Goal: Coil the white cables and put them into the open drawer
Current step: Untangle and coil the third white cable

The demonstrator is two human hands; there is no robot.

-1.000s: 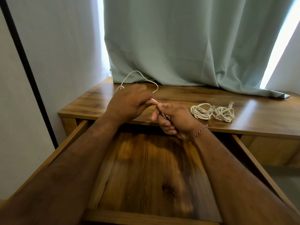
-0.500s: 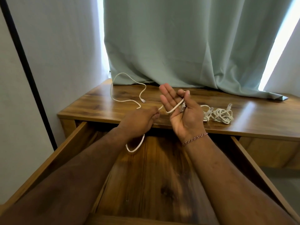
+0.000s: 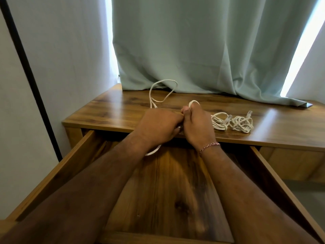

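The right hand (image 3: 197, 124), open-palmed half a second ago, is now closing around a first loop of the white cable (image 3: 163, 92) while the left hand (image 3: 158, 125) is pinching and feeding it (coiling has begun), its tail trailing across the desk (image 3: 109, 111), two bundles (image 3: 232, 122) waiting beside the empty drawer (image 3: 168, 191).

Head cam, looks fwd/down, close over open drawer (image 3: 158, 182), desk top (image 3: 112, 110) beyond.
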